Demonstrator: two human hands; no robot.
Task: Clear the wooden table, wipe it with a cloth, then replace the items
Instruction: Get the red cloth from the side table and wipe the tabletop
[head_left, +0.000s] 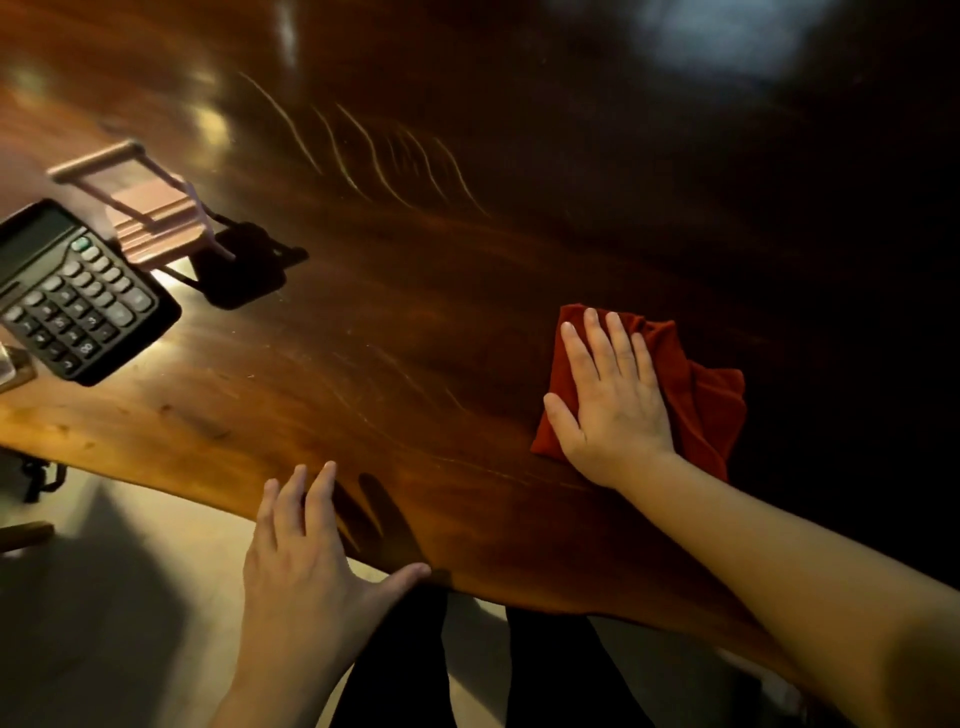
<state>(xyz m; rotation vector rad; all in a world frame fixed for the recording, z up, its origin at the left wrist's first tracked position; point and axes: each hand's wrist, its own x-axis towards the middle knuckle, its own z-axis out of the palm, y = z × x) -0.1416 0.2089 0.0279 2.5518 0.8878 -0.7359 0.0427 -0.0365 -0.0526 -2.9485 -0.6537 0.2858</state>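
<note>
- The wooden table (467, 260) fills most of the view, a dark polished slab with pale curved streaks across its far middle and lamp glare at the far left; its near edge runs from the left down toward the near right.
- The right forearm comes in from the near right corner and crosses the table's near edge.
- The right hand (610, 400) lies palm down on the red cloth (696, 400), at the right of the table and close to its near edge. Its fingers are straight and slightly fanned, the thumb held out to the left, all pressing flat on the fabric rather than gripping it.
- The red cloth is bunched and folded under that hand, with most of its loose folds showing to the right of the knuckles.
- The left hand (306, 561) rests at the table's near edge, left of the cloth and well apart from it. Its fingers are open and loosely spread, tips touching the wood, thumb stretched along the edge; it holds nothing.
- A black calculator (78, 293) lies at the far left edge of the table, tilted, keys facing up.
- Just beyond the calculator stands a small pinkish stand (150, 208), blurred, casting a dark shadow to its right.
</note>
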